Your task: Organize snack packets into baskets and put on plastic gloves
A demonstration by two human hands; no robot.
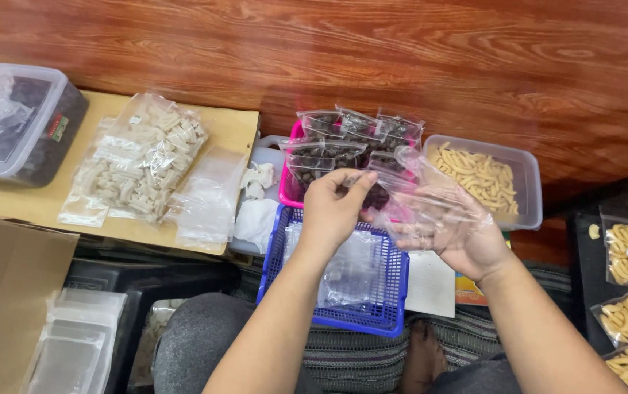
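Left hand: I saw it raised over the blue basket, fingertips pinched on the top edge of a small clear bag.
Right hand: in a thin plastic glove, palm open, it supported that bag from the side.
Blue basket: it held flat empty clear bags.
Pink basket: just beyond, it was piled with packets of dark snacks.
Clear tub: right of the pink basket, it held yellow stick snacks.
Large bag of pale sticks: it lay on the tan board, left.
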